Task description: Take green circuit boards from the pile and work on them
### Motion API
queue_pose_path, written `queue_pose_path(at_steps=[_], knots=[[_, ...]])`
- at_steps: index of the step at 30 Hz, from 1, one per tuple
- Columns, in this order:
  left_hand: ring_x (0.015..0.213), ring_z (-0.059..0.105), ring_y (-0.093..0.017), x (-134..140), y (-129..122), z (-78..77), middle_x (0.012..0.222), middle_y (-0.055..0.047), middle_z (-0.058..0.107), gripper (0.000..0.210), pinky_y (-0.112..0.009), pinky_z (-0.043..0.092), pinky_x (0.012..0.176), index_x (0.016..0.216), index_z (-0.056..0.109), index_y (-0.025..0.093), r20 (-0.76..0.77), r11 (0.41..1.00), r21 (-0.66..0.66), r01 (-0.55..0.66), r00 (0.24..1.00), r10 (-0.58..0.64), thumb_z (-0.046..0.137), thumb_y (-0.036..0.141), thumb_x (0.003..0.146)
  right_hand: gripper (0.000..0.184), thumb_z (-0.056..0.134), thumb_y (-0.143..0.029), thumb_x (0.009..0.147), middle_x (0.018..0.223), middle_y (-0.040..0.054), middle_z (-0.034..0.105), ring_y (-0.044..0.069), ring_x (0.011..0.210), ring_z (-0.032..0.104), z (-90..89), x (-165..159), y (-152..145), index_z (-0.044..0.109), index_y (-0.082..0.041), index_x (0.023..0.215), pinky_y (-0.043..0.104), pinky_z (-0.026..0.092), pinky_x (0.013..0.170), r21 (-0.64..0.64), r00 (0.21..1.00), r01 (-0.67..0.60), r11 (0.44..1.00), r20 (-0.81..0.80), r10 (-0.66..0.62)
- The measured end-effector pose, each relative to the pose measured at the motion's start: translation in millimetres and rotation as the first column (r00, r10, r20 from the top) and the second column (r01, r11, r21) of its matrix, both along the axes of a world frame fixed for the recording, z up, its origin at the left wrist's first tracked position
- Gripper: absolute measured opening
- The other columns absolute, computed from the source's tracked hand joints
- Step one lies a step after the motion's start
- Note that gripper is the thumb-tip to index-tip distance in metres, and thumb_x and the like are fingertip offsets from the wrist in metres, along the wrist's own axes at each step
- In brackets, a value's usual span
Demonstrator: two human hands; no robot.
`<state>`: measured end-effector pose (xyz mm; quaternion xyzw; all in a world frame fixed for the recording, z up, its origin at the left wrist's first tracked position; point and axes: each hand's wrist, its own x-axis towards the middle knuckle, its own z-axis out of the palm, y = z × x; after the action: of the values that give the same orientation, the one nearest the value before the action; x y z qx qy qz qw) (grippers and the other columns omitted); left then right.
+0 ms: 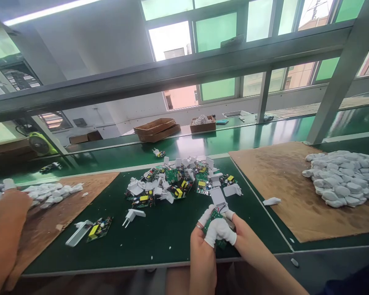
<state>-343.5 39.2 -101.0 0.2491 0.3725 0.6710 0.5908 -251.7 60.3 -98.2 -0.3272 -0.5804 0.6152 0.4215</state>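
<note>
Both my hands, with white covers on the fingertips, are together near the table's front edge. My left hand (206,233) is closed on the left side of a green circuit board (209,219). From the right, my right hand (233,229) grips the same board, its fingers wrapped round it. A white plastic plug housing (218,197) sticks out beyond the board, with thin wires visible between them. Fingers hide much of the board. Just beyond lies a pile of circuit boards (180,192) with yellow parts, mixed with white plug housings.
A white plug piece (135,214), an open housing (79,233) and a loose board (100,229) lie left. White pieces are heaped on cardboard (264,176) at right. Another person's hand (14,203) works at far left. Cardboard trays (156,129) stand behind; a metal beam crosses above.
</note>
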Motion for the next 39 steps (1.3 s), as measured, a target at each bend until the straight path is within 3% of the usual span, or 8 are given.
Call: queue_pose_path(at_steps=[8, 11, 16, 23, 25, 30, 35, 39], knots=[[0.093, 0.05, -0.021, -4.0, -1.7, 7.6, 0.097, -0.009, 0.056, 0.045, -0.025, 0.043, 0.078, 0.095, 0.057, 0.016, 0.06, 0.999, -0.015, 0.049, 0.997, -0.048, 0.069, 0.037, 0.056, 0.059, 0.039, -0.061, 0.073, 0.114, 0.008, 0.043, 0.019, 0.108, 0.035, 0.8, 10.0, -1.4, 0.042, -0.015, 0.109, 0.031, 0.028, 0.093, 0.012, 0.997, -0.079, 0.997, -0.001, 0.079], [0.091, 0.051, -0.023, -7.1, 0.2, 7.3, 0.096, -0.012, 0.056, 0.056, -0.027, 0.044, 0.076, 0.098, 0.052, 0.012, -0.027, 0.998, 0.009, 0.055, 0.998, -0.055, 0.073, 0.033, 0.051, 0.059, 0.035, -0.061, 0.074, 0.11, 0.01, 0.047, 0.021, 0.102, 0.042, 3.4, 31.6, 5.3, 0.041, -0.014, 0.11, 0.036, 0.032, 0.091, 0.168, 0.979, 0.119, 0.979, 0.145, -0.143], [0.072, 0.056, -0.018, -12.0, 0.7, 6.5, 0.089, -0.013, 0.058, 0.061, -0.024, 0.047, 0.062, 0.095, 0.048, 0.011, -0.021, 0.995, -0.085, -0.059, 0.998, 0.058, 0.076, 0.03, 0.045, 0.049, 0.027, -0.05, 0.074, 0.094, 0.0154, 0.053, 0.029, 0.094, 0.047, -9.5, 93.8, 26.9, 0.053, -0.013, 0.092, 0.047, 0.036, 0.083, 0.71, 0.449, 0.344, 0.615, 0.45, -0.772], [0.081, 0.055, -0.021, -18.4, 3.5, 7.8, 0.096, -0.015, 0.056, 0.068, -0.025, 0.047, 0.07, 0.1, 0.046, 0.011, -0.213, 0.996, -0.071, -0.052, 0.976, 0.036, 0.072, 0.042, 0.046, 0.056, 0.02, -0.037, 0.064, 0.078, 0.0164, 0.059, 0.029, 0.072, 0.056, -28.0, 134.5, 34.0, 0.057, -0.006, 0.093, 0.041, 0.048, 0.059, 0.677, 0.205, 0.229, 0.7, 0.669, -0.714], [0.09, 0.052, -0.019, -18.2, 3.9, 4.4, 0.106, -0.014, 0.05, 0.056, -0.029, 0.043, 0.081, 0.108, 0.043, 0.013, -0.524, 0.995, 0.046, -0.085, 0.846, 0.097, 0.058, 0.043, 0.063, 0.056, 0.02, -0.037, 0.062, 0.077, 0.0147, 0.06, 0.028, 0.068, 0.057, -24.9, 133.4, 31.2, 0.059, -0.008, 0.09, 0.04, 0.049, 0.058, 0.623, 0.193, 0.329, 0.71, 0.692, -0.696], [0.114, 0.028, -0.023, -15.3, 5.2, -8.7, 0.117, -0.014, 0.039, 0.036, -0.042, 0.034, 0.09, 0.109, 0.048, 0.015, -0.931, 0.927, 0.35, 0.138, -0.058, 0.36, 0.03, 0.021, 0.079, 0.059, 0.023, -0.046, 0.065, 0.092, 0.0144, 0.057, 0.03, 0.086, 0.052, -21.4, 131.0, 33.1, 0.06, -0.007, 0.09, 0.043, 0.045, 0.072, 0.7, 0.252, 0.211, 0.682, 0.636, -0.73], [0.115, 0.025, -0.025, -21.2, 10.6, -3.4, 0.122, -0.013, 0.035, 0.034, -0.042, 0.03, 0.092, 0.1, 0.055, 0.013, -0.983, 0.984, 0.179, 0.018, -0.036, 0.179, 0.038, 0.03, 0.077, 0.053, 0.025, -0.044, 0.068, 0.094, 0.0158, 0.056, 0.032, 0.09, 0.05, -34.2, 138.7, 38.6, 0.063, -0.009, 0.082, 0.046, 0.045, 0.072, 0.769, 0.272, 0.13, 0.626, 0.579, -0.768], [0.117, 0.012, -0.037, -24.3, 17.1, 8.3, 0.12, -0.026, 0.031, 0.057, -0.055, 0.015, 0.09, 0.111, 0.042, -0.004, -0.987, 0.988, -0.083, -0.133, -0.126, -0.1, 0.041, 0.038, 0.074, 0.046, 0.035, -0.046, 0.066, 0.087, 0.0149, 0.058, 0.03, 0.081, 0.054, -33.2, 136.3, 30.9, 0.058, -0.012, 0.085, 0.044, 0.047, 0.067, 0.711, 0.428, 0.317, 0.628, 0.484, -0.764]])
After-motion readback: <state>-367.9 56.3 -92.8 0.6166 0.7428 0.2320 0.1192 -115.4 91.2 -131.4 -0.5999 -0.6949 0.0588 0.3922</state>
